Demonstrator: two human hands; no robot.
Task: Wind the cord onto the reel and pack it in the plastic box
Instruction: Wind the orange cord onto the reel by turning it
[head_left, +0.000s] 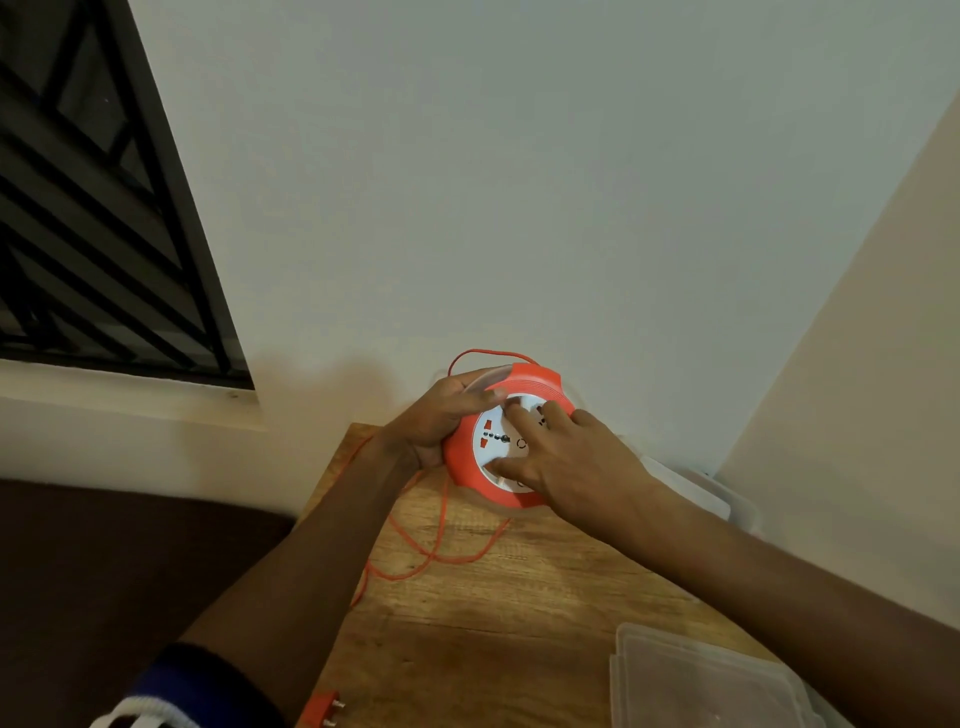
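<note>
An orange reel (470, 470) with a white socket face is held tilted above the far end of the wooden table (493, 613). My left hand (441, 421) grips its left rim. My right hand (561, 457) lies on the white face, fingers spread and pressing into it. Loose orange cord (439, 545) loops over the table below the reel and runs down the table's left edge to an orange plug (324, 709) at the near edge. Another loop of the cord arcs above the reel. A clear plastic box (727, 501) stands behind my right wrist, mostly hidden.
A clear plastic lid (691, 680) lies at the table's near right. White walls close the table in at the back and right. A barred window (93, 208) is at the upper left, and a dark surface (104, 571) lies left of the table.
</note>
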